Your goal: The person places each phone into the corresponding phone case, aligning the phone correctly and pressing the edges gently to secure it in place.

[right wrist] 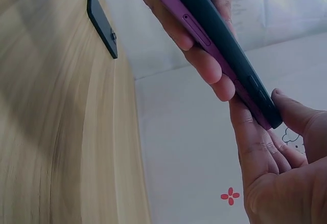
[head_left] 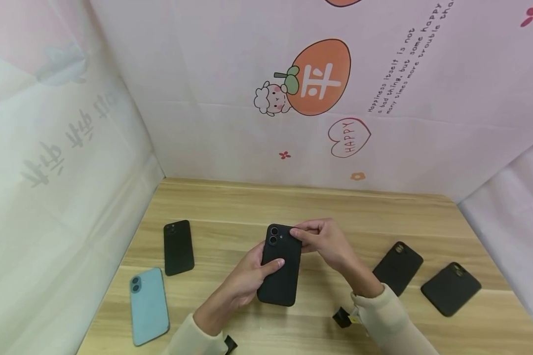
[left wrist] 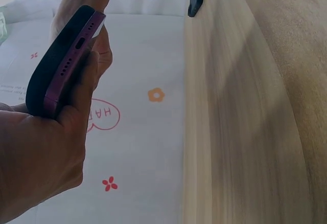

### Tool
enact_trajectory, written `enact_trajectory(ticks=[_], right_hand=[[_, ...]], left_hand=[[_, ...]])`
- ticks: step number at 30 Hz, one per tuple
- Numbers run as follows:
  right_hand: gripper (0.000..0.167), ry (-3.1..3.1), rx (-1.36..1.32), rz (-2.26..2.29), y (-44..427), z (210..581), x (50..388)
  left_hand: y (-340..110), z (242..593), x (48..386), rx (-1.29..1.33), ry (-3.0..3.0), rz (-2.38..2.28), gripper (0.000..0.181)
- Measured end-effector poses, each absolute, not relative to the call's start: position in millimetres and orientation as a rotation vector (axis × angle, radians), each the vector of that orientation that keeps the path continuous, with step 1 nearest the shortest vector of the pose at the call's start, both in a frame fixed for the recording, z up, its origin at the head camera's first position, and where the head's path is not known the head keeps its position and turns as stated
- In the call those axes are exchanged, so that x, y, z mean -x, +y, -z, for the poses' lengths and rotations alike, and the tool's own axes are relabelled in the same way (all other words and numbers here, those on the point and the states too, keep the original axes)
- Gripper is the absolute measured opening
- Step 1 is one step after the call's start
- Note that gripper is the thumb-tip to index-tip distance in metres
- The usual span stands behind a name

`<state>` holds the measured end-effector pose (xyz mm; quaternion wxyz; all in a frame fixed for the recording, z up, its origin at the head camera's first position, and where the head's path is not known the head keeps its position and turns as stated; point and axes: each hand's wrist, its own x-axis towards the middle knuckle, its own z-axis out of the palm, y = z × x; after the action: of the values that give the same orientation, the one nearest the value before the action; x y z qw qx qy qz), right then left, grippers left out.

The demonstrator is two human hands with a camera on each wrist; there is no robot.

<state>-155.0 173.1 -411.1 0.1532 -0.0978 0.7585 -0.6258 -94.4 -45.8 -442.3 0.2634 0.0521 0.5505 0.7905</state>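
Note:
My left hand [head_left: 248,276] grips a phone with a black case [head_left: 281,286] over its back, its thumb lying across the case. The case's twin camera rings face up in the head view. At the upper right corner, my right hand [head_left: 326,241] pinches the case and phone between thumb and fingers. The wrist views show the purple phone [right wrist: 179,14] from the side. Its purple edge is uncovered along the long side, with the black case behind it. In the left wrist view, the phone's purple bottom edge [left wrist: 71,60] with port and speaker holes is exposed too.
On the wooden table [head_left: 231,207], a black phone [head_left: 179,249] and a light blue phone [head_left: 149,308] lie at the left. Two black phone cases [head_left: 399,266] [head_left: 451,289] with camera cutouts lie at the right, one partly behind my right forearm. Printed cloth walls surround the table.

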Motion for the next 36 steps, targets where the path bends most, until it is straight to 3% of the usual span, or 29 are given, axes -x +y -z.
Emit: enact_trajectory(ticks=[36], right_hand=[[0.022,2.213,0.434,1.637,164,403,155]], left_hand=[[-49,442,89,-0.264,1.437,-2.027,0.046]])
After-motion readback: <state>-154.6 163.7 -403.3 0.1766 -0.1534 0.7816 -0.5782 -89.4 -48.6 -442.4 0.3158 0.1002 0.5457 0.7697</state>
